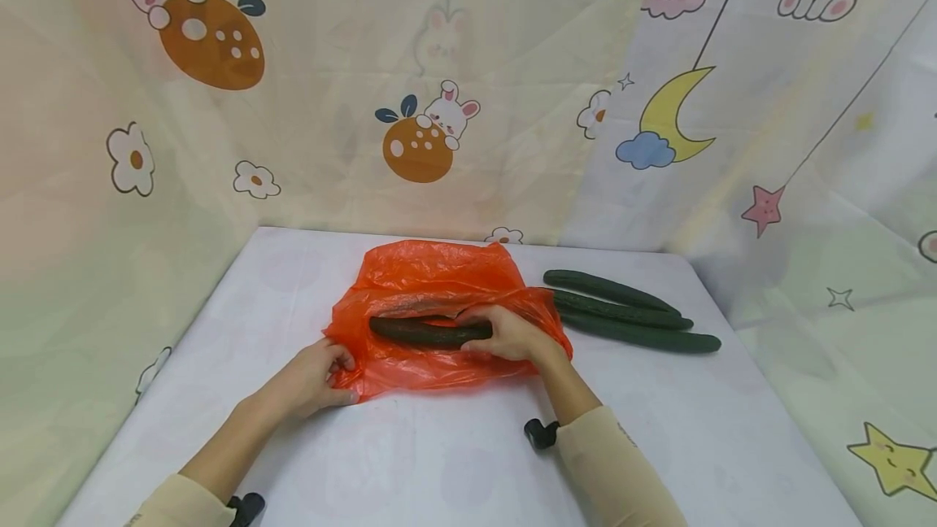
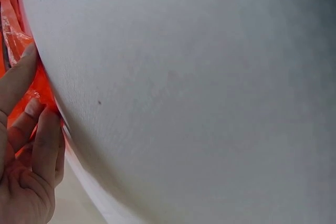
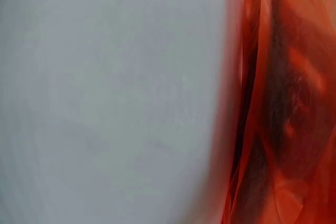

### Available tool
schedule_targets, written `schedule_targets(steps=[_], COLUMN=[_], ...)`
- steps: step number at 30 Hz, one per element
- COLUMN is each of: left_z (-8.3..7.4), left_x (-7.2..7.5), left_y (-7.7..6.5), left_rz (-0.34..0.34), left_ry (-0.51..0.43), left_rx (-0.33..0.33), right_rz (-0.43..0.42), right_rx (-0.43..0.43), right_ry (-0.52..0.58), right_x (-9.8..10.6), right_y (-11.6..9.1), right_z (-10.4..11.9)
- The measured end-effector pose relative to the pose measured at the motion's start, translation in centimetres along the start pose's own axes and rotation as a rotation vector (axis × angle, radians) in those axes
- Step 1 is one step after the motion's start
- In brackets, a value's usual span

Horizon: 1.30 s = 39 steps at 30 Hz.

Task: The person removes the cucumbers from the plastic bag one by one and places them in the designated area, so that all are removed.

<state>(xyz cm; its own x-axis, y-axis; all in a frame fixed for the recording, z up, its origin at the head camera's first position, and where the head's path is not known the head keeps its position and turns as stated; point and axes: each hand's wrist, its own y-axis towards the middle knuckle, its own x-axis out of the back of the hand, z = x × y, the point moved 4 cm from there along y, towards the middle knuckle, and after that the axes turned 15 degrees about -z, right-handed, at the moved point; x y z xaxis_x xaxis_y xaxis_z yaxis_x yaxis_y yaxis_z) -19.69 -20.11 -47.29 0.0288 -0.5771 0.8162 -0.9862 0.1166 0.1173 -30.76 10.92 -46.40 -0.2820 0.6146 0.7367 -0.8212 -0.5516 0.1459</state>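
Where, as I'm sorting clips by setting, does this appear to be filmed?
Probably a makeshift indoor filming booth: pale, cartoon-printed fabric backdrops hang around a white, flat table, where three long, dark-green cucumbers lie beside a crinkled red-orange plastic bag.

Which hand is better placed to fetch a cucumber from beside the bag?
Probably the right hand: it is nearer those three cucumbers, though it grips another cucumber. The left hand is farther, holding the red bag.

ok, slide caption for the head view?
Right hand grips a cucumber amid folds of a red bag; left hand at its edge; three more cucumbers to the right.
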Motion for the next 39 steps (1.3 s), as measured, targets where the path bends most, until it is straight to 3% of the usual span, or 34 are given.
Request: schedule_targets(steps=[13, 26, 39], left_z=[0.1, 0.1, 0.0], left_x=[-0.1, 0.0, 0.1], left_y=[-0.1, 0.0, -0.1], left_rz=[-0.001, -0.003, -0.008], left_ry=[0.005, 0.004, 0.006], left_rx=[-0.001, 0.027, -0.002], right_rz=[-0.008, -0.024, -0.009], right_rx=[-0.009, -0.008, 0.016], right_ry=[-0.078, -0.055, -0.036], right_x=[-0.9, -1.2, -1.2], right_y=[-0.1, -0.1, -0.4], right_z=[0.2, 0.3, 0.0])
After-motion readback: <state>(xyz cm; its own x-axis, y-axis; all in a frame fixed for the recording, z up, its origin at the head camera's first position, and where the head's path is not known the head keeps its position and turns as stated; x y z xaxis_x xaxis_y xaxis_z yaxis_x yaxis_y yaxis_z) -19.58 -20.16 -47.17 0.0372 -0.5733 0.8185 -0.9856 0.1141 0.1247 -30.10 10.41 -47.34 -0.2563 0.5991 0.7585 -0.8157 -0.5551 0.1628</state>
